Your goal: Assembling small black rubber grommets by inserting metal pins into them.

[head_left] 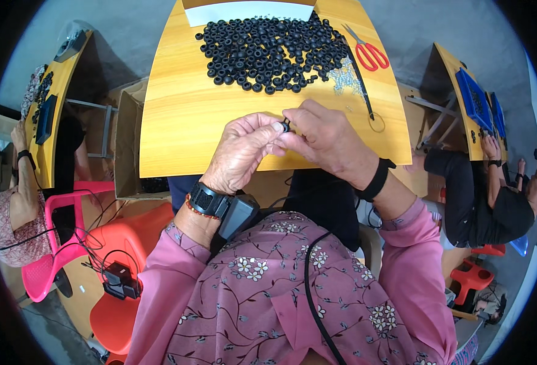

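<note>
Both my hands meet above the near part of a yellow wood-grain table [183,131]. Pinched in my left hand [242,146] is a small black round part [285,126], seemingly like the ring-shaped pieces piled beyond. My right hand [324,135] closes on the same part from the other side, its fingertips at the top of it. Fingers cover most of the part, so its exact kind does not show. A big heap of black ring-shaped parts [262,55] spreads over the far half of the table.
Red-handled scissors [372,56] lie at the far right, near small clear pieces [344,78] and a thin black strip [358,70]. A white box [250,12] stands behind the heap. A cardboard box [128,140] and red chair [116,243] are left. People work at side tables.
</note>
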`<state>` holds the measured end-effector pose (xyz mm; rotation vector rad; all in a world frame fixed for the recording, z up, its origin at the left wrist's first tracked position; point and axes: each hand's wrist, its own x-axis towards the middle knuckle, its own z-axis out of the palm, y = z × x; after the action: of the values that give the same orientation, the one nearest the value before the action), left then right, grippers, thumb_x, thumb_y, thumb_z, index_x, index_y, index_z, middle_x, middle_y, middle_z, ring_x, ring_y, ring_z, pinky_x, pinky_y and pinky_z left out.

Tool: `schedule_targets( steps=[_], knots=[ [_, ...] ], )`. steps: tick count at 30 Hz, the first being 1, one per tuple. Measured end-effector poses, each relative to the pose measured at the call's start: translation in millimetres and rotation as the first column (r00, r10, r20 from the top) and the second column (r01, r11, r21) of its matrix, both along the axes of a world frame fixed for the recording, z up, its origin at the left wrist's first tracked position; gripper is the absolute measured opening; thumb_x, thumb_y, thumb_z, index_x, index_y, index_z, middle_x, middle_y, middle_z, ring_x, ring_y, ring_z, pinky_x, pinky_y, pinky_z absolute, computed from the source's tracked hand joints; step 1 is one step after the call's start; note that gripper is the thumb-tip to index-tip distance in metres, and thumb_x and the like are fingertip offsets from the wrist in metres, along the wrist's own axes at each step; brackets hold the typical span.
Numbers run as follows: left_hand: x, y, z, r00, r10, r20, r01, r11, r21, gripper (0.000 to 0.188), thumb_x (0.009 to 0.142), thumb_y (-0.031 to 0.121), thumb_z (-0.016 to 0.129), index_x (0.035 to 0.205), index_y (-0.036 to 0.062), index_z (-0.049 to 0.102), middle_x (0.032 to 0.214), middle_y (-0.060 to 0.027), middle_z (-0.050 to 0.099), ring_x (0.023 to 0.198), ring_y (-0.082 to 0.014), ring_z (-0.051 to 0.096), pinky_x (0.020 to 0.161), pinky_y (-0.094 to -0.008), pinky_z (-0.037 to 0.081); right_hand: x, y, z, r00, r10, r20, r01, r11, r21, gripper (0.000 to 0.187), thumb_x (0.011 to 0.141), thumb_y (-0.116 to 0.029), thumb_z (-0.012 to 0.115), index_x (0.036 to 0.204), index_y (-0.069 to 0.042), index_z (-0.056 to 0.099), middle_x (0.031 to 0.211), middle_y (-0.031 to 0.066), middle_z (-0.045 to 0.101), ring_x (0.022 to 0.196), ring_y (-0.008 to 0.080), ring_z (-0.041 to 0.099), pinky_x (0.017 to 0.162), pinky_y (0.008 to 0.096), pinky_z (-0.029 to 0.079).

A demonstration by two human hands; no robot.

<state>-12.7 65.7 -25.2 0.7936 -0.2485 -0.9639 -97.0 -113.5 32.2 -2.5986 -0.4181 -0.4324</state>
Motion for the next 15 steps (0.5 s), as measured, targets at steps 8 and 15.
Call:
schedule_targets(
  steps=[8, 15],
  knots=[
    [-5, -2, -4, 0.995, 0.055, 0.087, -0.055, 0.999, -0.001, 0.015, 0.099, 0.011, 0.061, 0.101, -0.003, 0.065, 0.089, -0.0092, 0.069, 0.074, -0.0138, 0.064, 0.072, -0.0281, 0.055, 2, 2, -4, 0.999, 0.048, 0.021, -0.048, 0.998, -0.038, 0.026, 0.088, -0.019, 0.069, 0.101, 0.0, 0.058, 0.084, 0.0138, 0.056, 0.074, 0.0325, 0.062, 0.064, 0.0417, 0.052],
    [-13, -7, -2, 0.979, 0.152, 0.136, -0.154, 0.988, -0.003, 0.015, 0.099, 0.01, 0.06, 0.098, -0.0038, 0.065, 0.086, -0.0078, 0.068, 0.072, -0.0118, 0.062, 0.069, -0.0262, 0.053, 0, 8, -4, 0.998, 0.066, 0.011, -0.064, 0.992, -0.105, 0.022, 0.088, -0.019, 0.067, 0.097, -0.001, 0.057, 0.084, 0.0121, 0.054, 0.077, 0.03, 0.062, 0.064, 0.0402, 0.053]
  ],
)
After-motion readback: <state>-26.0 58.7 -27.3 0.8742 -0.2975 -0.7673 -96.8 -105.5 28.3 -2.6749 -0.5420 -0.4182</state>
